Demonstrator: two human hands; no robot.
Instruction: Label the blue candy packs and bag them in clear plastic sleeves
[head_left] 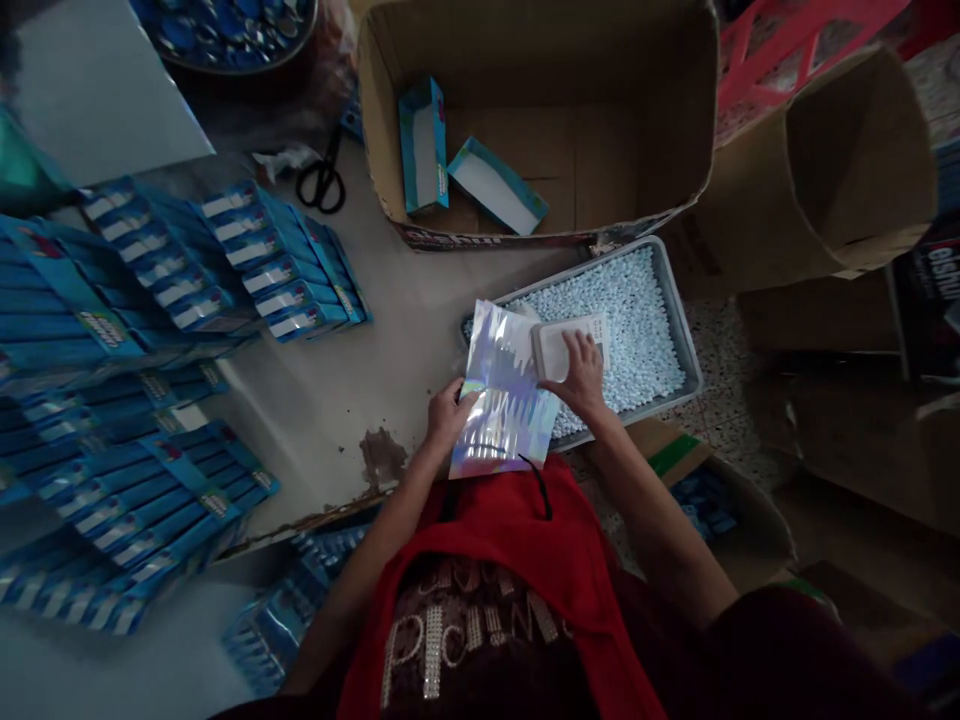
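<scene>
Left hand point(448, 412) grips foil pouch point(504, 400); right hand point(581, 375) clasps white scoop point(556, 348) over pellet tray point(679, 300), cardboard box point(540, 215) behind.

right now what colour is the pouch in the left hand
Shiny holographic silver, with pale blue and pink glints, on the pouch; head view.

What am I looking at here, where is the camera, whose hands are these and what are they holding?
One camera worn on a person's head looks forward and down, so the two bare arms are that person's own. The left hand grips the edge of a shiny holographic pouch. The right hand rests on a small white container, held over a grey tray filled with small pale blue pieces. On the table lie rows of blue packs and black scissors. Beyond stands an open cardboard box with two blue cartons inside.
</scene>
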